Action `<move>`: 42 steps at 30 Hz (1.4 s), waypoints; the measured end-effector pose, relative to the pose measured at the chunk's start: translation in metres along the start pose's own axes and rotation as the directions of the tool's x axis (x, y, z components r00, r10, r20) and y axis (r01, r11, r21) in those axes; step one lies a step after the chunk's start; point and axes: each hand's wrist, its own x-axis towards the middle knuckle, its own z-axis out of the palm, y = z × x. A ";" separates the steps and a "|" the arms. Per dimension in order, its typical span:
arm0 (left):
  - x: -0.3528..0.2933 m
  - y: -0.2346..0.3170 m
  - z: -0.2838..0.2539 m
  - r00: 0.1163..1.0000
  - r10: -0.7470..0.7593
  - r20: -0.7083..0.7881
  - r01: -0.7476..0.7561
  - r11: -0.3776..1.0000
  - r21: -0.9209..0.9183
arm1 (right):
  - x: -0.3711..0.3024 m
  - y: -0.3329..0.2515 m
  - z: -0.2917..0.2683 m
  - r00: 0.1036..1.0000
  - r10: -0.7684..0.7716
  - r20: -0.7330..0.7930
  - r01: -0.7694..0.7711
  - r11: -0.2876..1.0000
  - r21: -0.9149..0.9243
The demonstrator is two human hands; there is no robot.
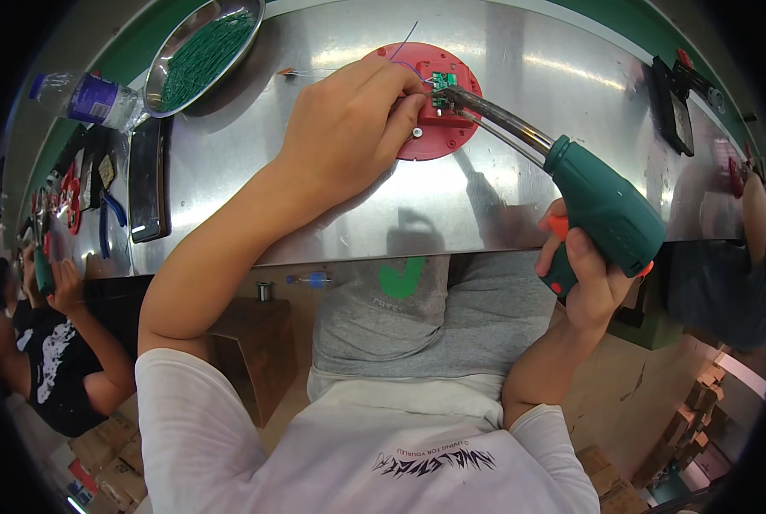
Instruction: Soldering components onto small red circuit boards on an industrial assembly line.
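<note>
A round red plastic housing (pixel 443 140) lies on the metal bench with a small green circuit board (pixel 444 80) at its middle. My left hand (pixel 348 116) rests over its left side, thumb and forefinger pinched on a thin wire at the board's edge. A blue wire (pixel 407 41) sticks up behind those fingers, and a pale wire (pixel 310 70) runs out to the left. My right hand (pixel 590 278) grips a green soldering gun (pixel 610 201) by its handle, forefinger by the orange trigger. The gun's dark tip meets the board, where the exact contact point is hard to make out.
A metal bowl (pixel 153 96) of green wires stands at the back left, beside a plastic bottle (pixel 96 100). Below them lies a black phone-like slab (pixel 150 180). Blue-handled pliers (pixel 111 218) lie farther left. A black case (pixel 672 107) sits at right. Other people work on both sides.
</note>
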 end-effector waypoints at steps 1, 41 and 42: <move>0.000 -0.001 0.000 1.000 0.013 -0.007 -0.013 1.000 0.011 | 0.000 0.000 0.000 1.000 -0.002 0.004 0.002 1.000 -0.001; 0.016 -0.008 -0.034 0.961 0.017 -0.278 -0.001 0.998 0.057 | 0.023 0.018 -0.013 0.960 0.050 -0.276 0.033 0.957 0.288; 0.019 -0.018 -0.032 0.958 0.027 -0.285 -0.021 0.999 0.025 | 0.023 0.019 -0.016 0.961 0.071 -0.268 0.019 0.948 0.317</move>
